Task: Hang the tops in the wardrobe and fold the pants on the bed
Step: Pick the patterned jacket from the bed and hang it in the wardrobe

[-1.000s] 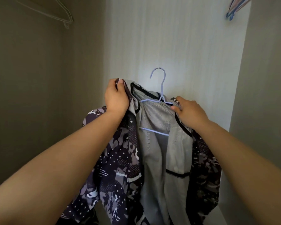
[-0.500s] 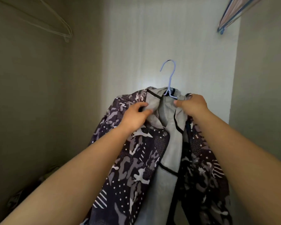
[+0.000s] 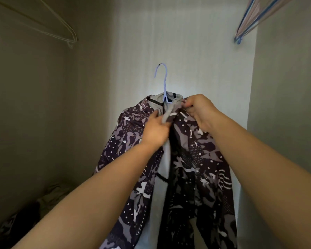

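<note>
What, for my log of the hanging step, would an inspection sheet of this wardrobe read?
Surface: nothing seen clearly; lower left too dim.
Job's things: camouflage jacket draped on blue hanger, hook on no rail in view.
Clutter: crumpled fabric low at left.
Hands: left hand grips the jacket front; right hand pinches its collar.
Cables: nothing seen.
Surroundings: white hanger upper left, coloured hangers upper right, pale back wall.
</note>
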The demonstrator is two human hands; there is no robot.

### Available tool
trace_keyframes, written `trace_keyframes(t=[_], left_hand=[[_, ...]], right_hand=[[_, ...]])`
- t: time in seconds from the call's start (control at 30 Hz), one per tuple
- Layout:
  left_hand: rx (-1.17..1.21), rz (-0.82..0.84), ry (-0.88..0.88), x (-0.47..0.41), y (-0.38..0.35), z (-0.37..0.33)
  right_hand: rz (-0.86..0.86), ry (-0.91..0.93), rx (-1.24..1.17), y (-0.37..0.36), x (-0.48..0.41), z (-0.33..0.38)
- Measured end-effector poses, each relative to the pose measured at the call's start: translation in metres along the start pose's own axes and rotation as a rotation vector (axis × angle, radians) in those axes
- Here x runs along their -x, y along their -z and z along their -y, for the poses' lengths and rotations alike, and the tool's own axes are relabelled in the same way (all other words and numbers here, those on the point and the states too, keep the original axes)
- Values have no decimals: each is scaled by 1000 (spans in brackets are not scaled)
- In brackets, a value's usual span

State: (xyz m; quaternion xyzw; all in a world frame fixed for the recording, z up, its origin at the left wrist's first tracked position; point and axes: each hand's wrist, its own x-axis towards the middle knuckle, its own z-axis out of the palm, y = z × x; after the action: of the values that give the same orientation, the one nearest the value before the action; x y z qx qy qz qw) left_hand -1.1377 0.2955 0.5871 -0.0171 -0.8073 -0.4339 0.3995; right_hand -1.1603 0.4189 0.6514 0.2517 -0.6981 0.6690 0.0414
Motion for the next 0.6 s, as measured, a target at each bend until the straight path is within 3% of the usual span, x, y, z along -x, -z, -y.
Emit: trace_keyframes(t=[0.13,0.23,0.33,0.4,0.5,0.6], left_hand=[[392,-326,170,-13,9,10],[371,-381,313,-2,-2,8],[600,-240,487,3,-11,9],[791,-112,498,1,-12,2],[870,62,414,-5,-14,-17],[743,-33,400,-19,-19,-38]], right_hand=[[0,70,-22,6,0,6],[-40,100,108,2,1,-1],[-7,107,152,4,6,-12],[57,147,193,7,12,-14],[152,233,378,10,15,-14],[177,288,369,7,15,-13]])
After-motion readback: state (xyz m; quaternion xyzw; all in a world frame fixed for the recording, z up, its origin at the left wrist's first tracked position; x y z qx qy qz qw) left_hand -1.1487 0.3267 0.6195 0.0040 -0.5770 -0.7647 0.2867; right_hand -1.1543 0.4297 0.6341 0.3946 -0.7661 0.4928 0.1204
